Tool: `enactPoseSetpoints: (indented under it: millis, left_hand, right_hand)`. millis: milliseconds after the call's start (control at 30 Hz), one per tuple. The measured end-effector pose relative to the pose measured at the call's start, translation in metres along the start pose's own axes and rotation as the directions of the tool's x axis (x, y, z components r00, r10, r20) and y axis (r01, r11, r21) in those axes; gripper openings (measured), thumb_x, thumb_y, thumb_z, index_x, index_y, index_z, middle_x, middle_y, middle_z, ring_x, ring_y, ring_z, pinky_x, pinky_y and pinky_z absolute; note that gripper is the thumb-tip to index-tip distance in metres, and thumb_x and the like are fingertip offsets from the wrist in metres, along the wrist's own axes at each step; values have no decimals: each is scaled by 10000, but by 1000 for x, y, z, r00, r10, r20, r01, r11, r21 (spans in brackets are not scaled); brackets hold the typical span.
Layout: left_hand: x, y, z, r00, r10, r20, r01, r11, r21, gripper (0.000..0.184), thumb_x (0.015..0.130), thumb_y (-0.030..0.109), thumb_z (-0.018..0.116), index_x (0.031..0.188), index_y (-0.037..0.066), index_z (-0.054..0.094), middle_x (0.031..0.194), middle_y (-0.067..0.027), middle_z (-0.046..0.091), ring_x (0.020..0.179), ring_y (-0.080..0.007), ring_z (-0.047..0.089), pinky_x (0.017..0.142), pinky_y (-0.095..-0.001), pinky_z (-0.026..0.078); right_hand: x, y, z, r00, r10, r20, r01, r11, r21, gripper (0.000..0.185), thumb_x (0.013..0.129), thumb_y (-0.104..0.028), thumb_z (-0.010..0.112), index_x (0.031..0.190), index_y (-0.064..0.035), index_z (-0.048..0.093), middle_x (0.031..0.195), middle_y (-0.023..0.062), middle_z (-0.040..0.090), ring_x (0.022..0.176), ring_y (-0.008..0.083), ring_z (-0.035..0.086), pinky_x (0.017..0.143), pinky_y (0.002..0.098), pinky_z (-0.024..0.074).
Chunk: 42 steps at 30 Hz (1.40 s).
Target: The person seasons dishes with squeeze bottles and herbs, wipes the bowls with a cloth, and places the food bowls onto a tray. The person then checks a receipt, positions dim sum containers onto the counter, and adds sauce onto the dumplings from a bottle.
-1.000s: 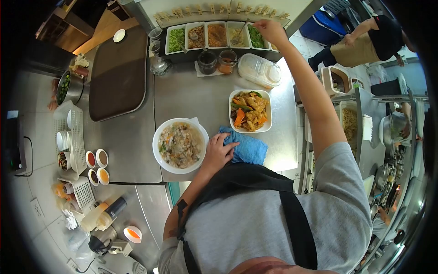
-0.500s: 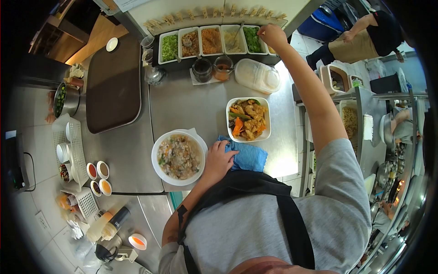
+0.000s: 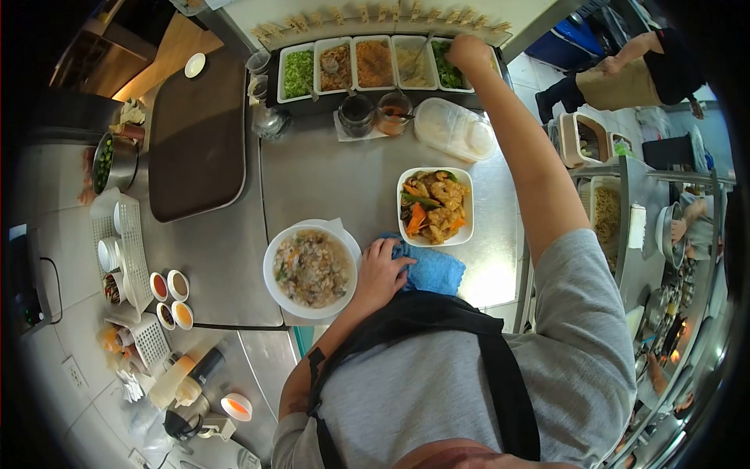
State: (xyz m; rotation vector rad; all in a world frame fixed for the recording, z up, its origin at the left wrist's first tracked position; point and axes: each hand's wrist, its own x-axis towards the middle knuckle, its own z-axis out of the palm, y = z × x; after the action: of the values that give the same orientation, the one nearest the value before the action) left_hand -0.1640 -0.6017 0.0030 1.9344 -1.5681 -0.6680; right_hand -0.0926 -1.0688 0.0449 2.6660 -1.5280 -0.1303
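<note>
Two bare hands are working over the worktop (image 3: 336, 180) in front of me. The right hand (image 3: 469, 55) is reaching far across, its fingers bunching low over the leaves (image 3: 446, 72); from here I can't tell whether they are pinching any, since the tips are hiding behind the knuckles. The left hand (image 3: 380, 273) is resting on the near side, its fingers lying slightly apart along the edge of a blue cloth (image 3: 437, 271).

Just beyond the cloth, a square dish (image 3: 470, 205) is holding saucy pieces with orange and green vegetables. On the left hand's other side, a round bowl (image 3: 269, 275) is standing close by, brimming with a chunky, pale mixture. A clear box (image 3: 451, 131) is lying under the reaching forearm's side of the worktop, and two jars, one dark (image 3: 357, 116) and one orange (image 3: 394, 116), are standing to its left.

The leaves are sitting near the right end of a row of white tubs; chopped greens (image 3: 298, 72) are filling the leftmost one. Farther left, a brown tray (image 3: 199, 141) is lying flat, with four sauce cups (image 3: 179, 286) clustering nearer. Off to the right, another person (image 3: 621, 82) is standing in a tan apron.
</note>
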Motion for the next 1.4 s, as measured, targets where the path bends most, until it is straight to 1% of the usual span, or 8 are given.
enactPoseSetpoints:
  millis: [200,467,800,1033,1133,1233,1333,1400]
  left_hand:
    - [-1,-3,3,1000,-12,22,12,1000,-6,270,724,137,704,986,198,720,1196,-150,495,1160,-351,431,959,-469,377]
    - [-2,-2,3,1000,7,7,-7,1000,-5,281,720,136,700,992,206,705,1191,-154,494,1150,-357,435,941,-470,381]
    - [-3,-1,5,1000,5,-22,-5,1000,8,284,717,135,703,990,211,710,1187,-159,498,1153,-365,437,954,-468,381]
    - [-2,0,4,1000,-7,-23,7,1000,-8,272,714,135,699,978,199,718,1179,-162,503,1141,-360,442,957,-455,383]
    - [-2,-1,5,1000,-6,-25,6,1000,-10,269,713,132,695,973,195,720,1173,-159,505,1136,-356,442,957,-452,382]
    - [0,-1,4,1000,-9,-19,9,1000,-20,266,710,130,693,967,191,722,1166,-155,506,1133,-355,440,958,-452,380]
    - [1,-1,3,1000,-14,-7,13,1000,-28,259,705,131,693,956,187,726,1160,-152,507,1131,-354,439,960,-455,378]
    - [2,-2,3,1000,-18,-3,18,999,-36,254,701,133,694,947,184,729,1157,-150,507,1132,-354,438,960,-457,377]
  right_hand:
    - [-2,28,-16,996,-54,67,39,978,206,435,669,-454,765,989,-160,736,1015,90,702,942,264,669,796,398,533]
    - [-21,62,-25,996,27,-84,23,843,537,415,679,-521,745,925,-187,761,870,83,720,843,248,686,754,354,527]
    - [-37,66,-39,950,6,-313,200,758,621,371,733,-466,723,920,-147,757,795,112,711,769,264,687,741,363,523]
    - [-34,63,-19,965,-250,79,198,892,406,343,669,-360,756,903,-110,750,849,146,702,838,295,672,769,373,515]
    - [-34,62,-15,926,-362,106,329,913,240,357,659,-341,745,938,-118,740,913,139,699,904,291,662,818,379,511]
    - [-22,56,-9,965,-245,-89,260,927,271,352,669,-310,729,970,-129,728,982,130,693,957,292,649,856,379,507]
    - [-4,53,-3,952,-278,-125,303,904,300,338,705,-342,730,979,-144,729,908,102,707,873,295,663,787,405,516]
    - [9,43,3,980,-189,-55,196,959,207,345,713,-346,730,996,-148,724,947,96,705,887,301,663,789,410,522]
